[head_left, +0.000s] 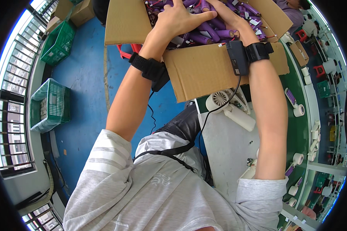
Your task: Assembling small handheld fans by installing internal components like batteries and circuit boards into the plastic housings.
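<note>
Both my arms reach into an open cardboard box (204,65) full of purple cylindrical battery cells (209,30) with thin red and black wires. My left hand (181,18) lies over the cells on the left, its thumb stretched out to the right and its fingers apart. I see nothing held in it. From the right, my right hand (228,14) leans in over the cells, its fingers running past the top edge of the picture, so their grip is hidden. Each wrist wears a black strap with a black module (237,57).
A white handheld fan (235,115) lies on the grey tabletop (223,154) below the box. Along the green conveyor (297,134) on the right are several fan parts. Green crates (52,104) stand on the blue floor by the windows. Another person (291,13) is beyond the box.
</note>
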`<state>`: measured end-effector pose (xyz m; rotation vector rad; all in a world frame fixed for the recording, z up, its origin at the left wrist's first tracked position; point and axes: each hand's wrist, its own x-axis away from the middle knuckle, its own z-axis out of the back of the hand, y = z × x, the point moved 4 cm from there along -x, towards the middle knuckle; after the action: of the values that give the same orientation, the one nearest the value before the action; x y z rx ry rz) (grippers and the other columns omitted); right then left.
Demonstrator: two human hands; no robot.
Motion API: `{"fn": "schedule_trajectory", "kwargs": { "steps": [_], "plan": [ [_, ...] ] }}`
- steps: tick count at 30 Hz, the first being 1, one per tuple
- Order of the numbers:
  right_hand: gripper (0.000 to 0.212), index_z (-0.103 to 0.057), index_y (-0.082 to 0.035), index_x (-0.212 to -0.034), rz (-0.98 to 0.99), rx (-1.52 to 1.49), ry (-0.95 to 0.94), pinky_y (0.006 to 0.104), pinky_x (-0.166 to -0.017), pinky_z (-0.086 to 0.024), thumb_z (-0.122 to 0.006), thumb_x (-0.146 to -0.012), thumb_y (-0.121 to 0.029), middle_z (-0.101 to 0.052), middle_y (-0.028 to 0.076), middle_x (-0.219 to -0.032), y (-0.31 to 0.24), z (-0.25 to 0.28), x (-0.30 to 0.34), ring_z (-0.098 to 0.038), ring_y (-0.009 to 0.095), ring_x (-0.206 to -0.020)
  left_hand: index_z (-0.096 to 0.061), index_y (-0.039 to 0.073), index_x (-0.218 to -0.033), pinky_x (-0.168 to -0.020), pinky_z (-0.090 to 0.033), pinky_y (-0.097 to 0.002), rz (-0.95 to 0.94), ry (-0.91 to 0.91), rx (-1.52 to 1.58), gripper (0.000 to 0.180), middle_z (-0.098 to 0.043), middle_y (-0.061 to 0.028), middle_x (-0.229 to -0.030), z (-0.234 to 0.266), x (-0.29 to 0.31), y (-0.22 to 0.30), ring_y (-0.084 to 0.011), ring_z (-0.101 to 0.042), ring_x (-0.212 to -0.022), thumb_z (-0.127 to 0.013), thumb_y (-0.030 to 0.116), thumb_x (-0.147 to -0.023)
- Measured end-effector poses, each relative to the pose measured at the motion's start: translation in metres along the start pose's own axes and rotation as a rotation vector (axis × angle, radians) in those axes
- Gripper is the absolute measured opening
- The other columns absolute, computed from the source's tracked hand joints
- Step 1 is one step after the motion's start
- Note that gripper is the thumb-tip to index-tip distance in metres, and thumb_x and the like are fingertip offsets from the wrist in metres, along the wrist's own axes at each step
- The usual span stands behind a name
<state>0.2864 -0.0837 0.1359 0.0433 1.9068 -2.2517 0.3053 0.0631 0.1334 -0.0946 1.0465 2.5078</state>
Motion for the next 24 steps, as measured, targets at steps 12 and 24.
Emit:
{"fn": "schedule_trajectory", "kwargs": {
  "steps": [12,24],
  "plan": [
    [0.049,-0.058,-0.009,-0.124,-0.033,-0.185,0.130,0.0280,-0.092,-0.044,-0.062,-0.091,-0.046,-0.060,0.004,-0.116,0.019,0.004,-0.019,-0.055,0.014,-0.105,-0.036,0.014,-0.145,-0.095,-0.048,-0.0500,-0.134,0.023,0.200,0.091,-0.047,-0.0431,-0.124,0.006,0.022,0.017,-0.0541,-0.054,-0.110,-0.067,0.064,-0.075],
    [0.027,-0.064,-0.010,-0.107,0.058,-0.396,0.095,0.0276,-0.078,-0.052,-0.063,-0.091,-0.031,-0.066,0.003,-0.096,-0.033,-0.020,-0.021,-0.064,0.013,-0.084,-0.042,0.020,-0.142,-0.091,-0.051,-0.0512,-0.301,0.412,0.376,0.083,-0.048,-0.0295,-0.125,0.026,0.027,0.022,-0.0482,-0.056,-0.107,-0.074,0.048,-0.070]
  ]
}}
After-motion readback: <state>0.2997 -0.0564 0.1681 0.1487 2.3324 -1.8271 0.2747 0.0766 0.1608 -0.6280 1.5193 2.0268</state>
